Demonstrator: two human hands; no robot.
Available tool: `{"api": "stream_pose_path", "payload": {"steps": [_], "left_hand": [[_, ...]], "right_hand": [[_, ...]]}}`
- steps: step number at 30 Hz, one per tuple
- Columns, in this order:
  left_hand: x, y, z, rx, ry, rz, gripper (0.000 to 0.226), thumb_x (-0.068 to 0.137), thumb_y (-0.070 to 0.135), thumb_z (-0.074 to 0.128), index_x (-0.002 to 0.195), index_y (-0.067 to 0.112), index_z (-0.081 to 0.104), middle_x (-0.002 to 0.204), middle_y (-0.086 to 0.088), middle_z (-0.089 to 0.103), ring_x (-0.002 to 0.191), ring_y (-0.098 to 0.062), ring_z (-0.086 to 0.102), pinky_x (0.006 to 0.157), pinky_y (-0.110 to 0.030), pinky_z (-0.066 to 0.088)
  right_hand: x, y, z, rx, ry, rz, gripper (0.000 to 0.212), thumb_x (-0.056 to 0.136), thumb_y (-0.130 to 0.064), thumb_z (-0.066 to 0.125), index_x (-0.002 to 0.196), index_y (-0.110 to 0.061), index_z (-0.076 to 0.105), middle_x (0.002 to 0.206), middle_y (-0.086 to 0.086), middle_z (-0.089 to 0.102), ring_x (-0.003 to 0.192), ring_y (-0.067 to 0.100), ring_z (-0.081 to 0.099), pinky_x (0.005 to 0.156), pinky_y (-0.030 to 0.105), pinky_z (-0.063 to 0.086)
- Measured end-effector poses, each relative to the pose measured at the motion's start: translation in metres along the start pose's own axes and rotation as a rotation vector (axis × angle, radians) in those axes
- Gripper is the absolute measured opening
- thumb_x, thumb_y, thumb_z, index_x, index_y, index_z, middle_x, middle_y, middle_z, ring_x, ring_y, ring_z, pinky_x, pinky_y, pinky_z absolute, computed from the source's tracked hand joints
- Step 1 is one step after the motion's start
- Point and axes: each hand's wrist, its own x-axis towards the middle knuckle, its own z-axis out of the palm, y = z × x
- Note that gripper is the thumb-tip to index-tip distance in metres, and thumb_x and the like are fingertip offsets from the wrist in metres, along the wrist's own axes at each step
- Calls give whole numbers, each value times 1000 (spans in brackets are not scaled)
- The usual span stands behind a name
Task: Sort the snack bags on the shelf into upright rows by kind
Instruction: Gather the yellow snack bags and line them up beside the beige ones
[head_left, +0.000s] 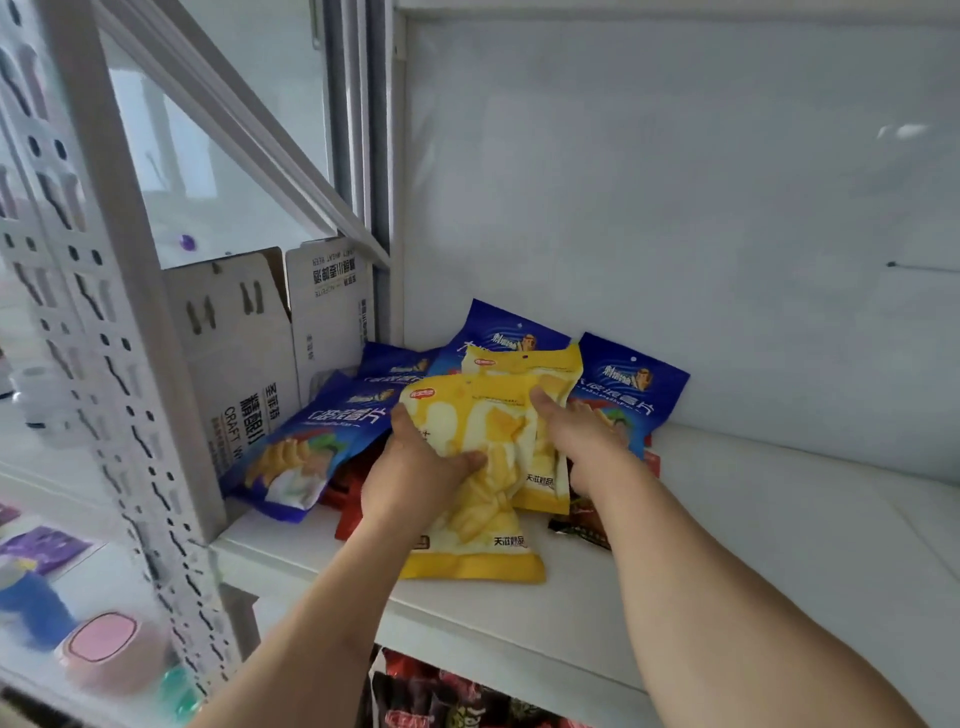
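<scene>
On the white shelf (727, 561), near its left end, both hands hold yellow snack bags. The left hand (415, 467) grips the front yellow bag (478, 431) at its left edge, thumb across the face. The right hand (582, 431) grasps the right side of the second yellow bag (530, 369), which stands just behind the first one. Both bags are tilted, with their lower ends touching the shelf. Behind them lie several blue bags (634, 395), leaning on the back wall and on each other. Red and dark bags (582, 519) lie flat under the pile. A white carton (244, 353) stands at the left corner.
</scene>
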Motion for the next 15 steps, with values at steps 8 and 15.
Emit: {"api": "stream_pose_path", "payload": {"steps": [8, 15], "left_hand": [[-21, 24, 11, -190, -44, 38, 119, 76, 48, 84, 159, 23, 3, 157, -8, 40, 138, -37, 46, 104, -49, 45], [-59, 71, 44, -456, -214, 54, 88, 79, 32, 85, 148, 20, 32, 134, -8, 58, 122, -33, 58, 95, -38, 49]], "right_hand": [[-2, 22, -29, 535, -177, 89, 55, 82, -60, 70, 123, -23, 65, 111, 9, 76, 101, 31, 73, 92, 59, 54], [-19, 59, -121, 643, -6, 22, 47, 83, -48, 76, 119, -18, 69, 107, 11, 77, 98, 33, 74, 89, 64, 53]]}}
